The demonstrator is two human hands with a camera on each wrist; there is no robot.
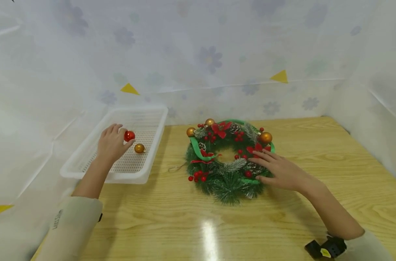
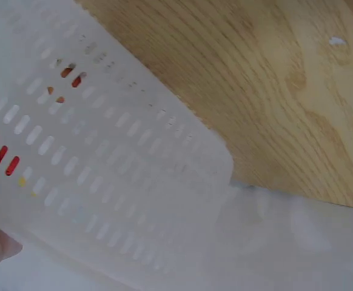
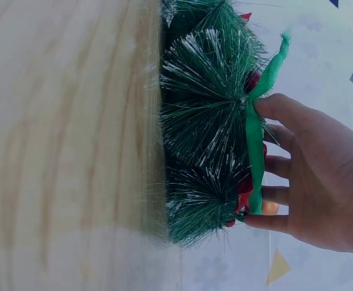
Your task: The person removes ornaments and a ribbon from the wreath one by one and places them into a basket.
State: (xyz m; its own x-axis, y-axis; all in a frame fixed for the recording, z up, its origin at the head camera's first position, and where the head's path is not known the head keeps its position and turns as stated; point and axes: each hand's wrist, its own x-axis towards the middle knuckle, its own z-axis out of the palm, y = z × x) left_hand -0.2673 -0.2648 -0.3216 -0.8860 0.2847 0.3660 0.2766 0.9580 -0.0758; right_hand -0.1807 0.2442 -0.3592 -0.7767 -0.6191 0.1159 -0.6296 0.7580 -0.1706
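Note:
A red bauble (image 1: 129, 136) is between the thumb and fingers of my left hand (image 1: 111, 143), inside the white plastic basket (image 1: 137, 177). Beside it in the basket is a gold bauble (image 1: 139, 148). In the left wrist view the red bauble (image 2: 6, 160) shows through slots in the basket wall, and little of the hand is visible. My right hand (image 1: 281, 172) rests with extended fingers on the right side of a green wreath (image 1: 229, 186). The right wrist view shows its thumb against a green ribbon (image 3: 255, 145), with the other fingers partly behind it.
The wreath carries gold baubles (image 1: 265, 137), red flowers (image 1: 221, 129), berries and pinecones. A twine loop (image 1: 176, 168) sticks out at its left. Flower-patterned sheeting (image 1: 211, 59) with yellow triangles (image 1: 280, 77) surrounds the wooden table (image 1: 172, 217).

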